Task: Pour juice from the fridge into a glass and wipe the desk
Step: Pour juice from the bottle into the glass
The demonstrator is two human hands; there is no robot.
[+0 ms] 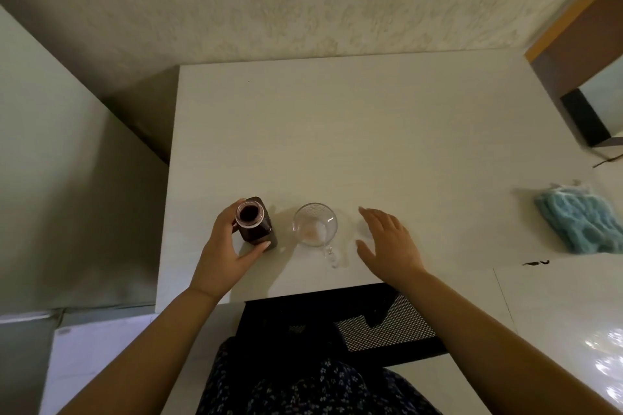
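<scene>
A dark juice bottle (255, 225) stands upright near the front left of the white desk (371, 131), its mouth uncapped and dark juice visible inside. My left hand (226, 251) wraps around the bottle's side. Just to its right stands a clear glass mug (315, 225), empty, with its handle pointing toward me. My right hand (387, 242) hovers flat over the desk to the right of the mug, fingers spread, holding nothing. Something small and clear lies under its fingers; I cannot tell what. A light blue knitted cloth (583, 222) lies at the desk's right side.
A black mesh chair (354, 323) sits tucked at the desk's front edge, below my hands. A dark framed object (590, 111) stands at the back right. A wall rises behind the desk, and a pale surface flanks it on the left.
</scene>
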